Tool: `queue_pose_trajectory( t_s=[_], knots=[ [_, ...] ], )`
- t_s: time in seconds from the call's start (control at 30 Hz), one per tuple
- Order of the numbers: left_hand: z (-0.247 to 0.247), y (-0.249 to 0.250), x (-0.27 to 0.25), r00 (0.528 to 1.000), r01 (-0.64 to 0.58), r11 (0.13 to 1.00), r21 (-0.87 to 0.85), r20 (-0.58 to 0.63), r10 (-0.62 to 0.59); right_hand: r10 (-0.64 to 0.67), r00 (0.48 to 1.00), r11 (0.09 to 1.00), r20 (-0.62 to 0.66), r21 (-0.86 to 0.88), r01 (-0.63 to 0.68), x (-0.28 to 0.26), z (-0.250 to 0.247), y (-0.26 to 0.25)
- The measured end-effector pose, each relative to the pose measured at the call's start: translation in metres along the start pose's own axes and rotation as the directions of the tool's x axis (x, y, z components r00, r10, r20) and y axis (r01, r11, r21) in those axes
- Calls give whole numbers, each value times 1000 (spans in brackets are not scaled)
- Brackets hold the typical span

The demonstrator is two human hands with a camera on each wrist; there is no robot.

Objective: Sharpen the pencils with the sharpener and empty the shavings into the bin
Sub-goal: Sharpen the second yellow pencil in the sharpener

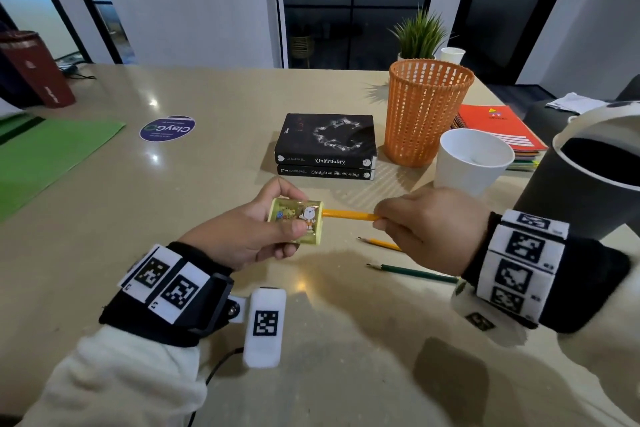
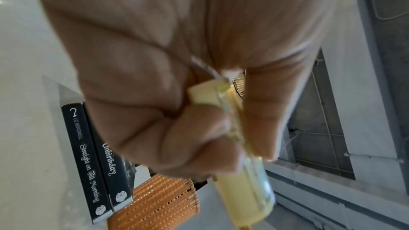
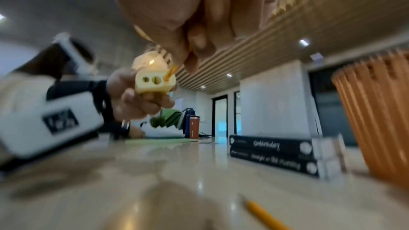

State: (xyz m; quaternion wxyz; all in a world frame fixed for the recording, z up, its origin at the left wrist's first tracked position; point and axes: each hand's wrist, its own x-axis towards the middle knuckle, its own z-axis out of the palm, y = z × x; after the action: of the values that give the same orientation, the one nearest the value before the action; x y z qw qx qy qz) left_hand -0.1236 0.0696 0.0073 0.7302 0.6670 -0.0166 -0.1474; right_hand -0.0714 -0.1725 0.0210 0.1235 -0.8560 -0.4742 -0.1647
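Note:
My left hand (image 1: 256,229) grips a pale yellow sharpener (image 1: 297,220) with a cartoon picture on its clear side, held above the table. My right hand (image 1: 426,225) pinches an orange pencil (image 1: 349,215) whose tip is inside one of the sharpener's (image 3: 155,80) end holes. The left wrist view shows my fingers (image 2: 188,137) wrapped round the sharpener (image 2: 243,177). A second orange pencil (image 1: 381,243) and a green pencil (image 1: 414,272) lie on the table under my right hand. An orange mesh bin (image 1: 424,111) stands behind, to the right.
Two stacked black books (image 1: 327,147) lie beyond my hands. A white cup (image 1: 471,161), a dark round container (image 1: 588,170) and an orange notebook (image 1: 498,128) stand to the right. A green folder (image 1: 45,156) and a round sticker (image 1: 167,128) are at left.

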Motion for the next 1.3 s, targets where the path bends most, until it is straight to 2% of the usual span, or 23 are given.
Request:
queue_pose_trajectory(
  t_s=[0.07,0.17,0.23,0.33,0.43,0.53,0.7,0.8,0.87,0.93,1.0,1.07,1.13,1.2,1.3],
  knots=[
    [-3,0,-1,999,-24,997,71,26,22,55,997,993,61,100,-61,1,-2,1],
    [-4,1,-2,997,-76,981,181,46,69,148,963,965,226,179,-190,4,-4,3],
    [-2,1,-1,994,-106,971,216,40,100,162,970,970,183,153,-191,4,-4,2],
    [-2,0,2,996,-88,987,134,-12,90,87,996,992,33,-91,-84,0,-2,-1],
    [-3,1,4,993,-65,998,-24,-98,62,-54,999,929,5,-366,52,1,2,2],
    [-4,-2,4,994,-62,995,-74,-95,55,-78,997,898,-13,-436,64,-1,2,4],
    [-2,-2,2,999,-33,997,-69,-43,30,-37,995,953,-92,-303,7,0,-3,-5],
    [-4,-2,1,999,-31,996,86,-22,33,79,994,983,-77,-160,-91,0,-1,-5],
    [-5,-1,-1,999,-38,958,285,-3,40,178,984,980,-2,-90,-177,0,3,-6],
    [-4,1,-4,998,-51,894,446,-14,64,253,954,965,160,28,-261,0,6,-6],
    [-5,1,-6,996,-63,870,488,-26,86,293,913,931,284,132,-340,4,7,-6],
    [-7,0,-6,995,-67,873,483,-36,96,310,895,916,321,151,-371,6,6,-7],
    [-6,1,-6,994,-66,887,458,-48,98,268,941,961,207,10,-276,6,5,-8],
    [-3,1,-5,993,-65,936,347,-67,93,151,986,976,73,-171,-136,5,6,-7],
    [-1,0,-4,996,-23,992,121,-81,33,-59,998,950,-18,-308,51,3,8,-4]
  ],
)
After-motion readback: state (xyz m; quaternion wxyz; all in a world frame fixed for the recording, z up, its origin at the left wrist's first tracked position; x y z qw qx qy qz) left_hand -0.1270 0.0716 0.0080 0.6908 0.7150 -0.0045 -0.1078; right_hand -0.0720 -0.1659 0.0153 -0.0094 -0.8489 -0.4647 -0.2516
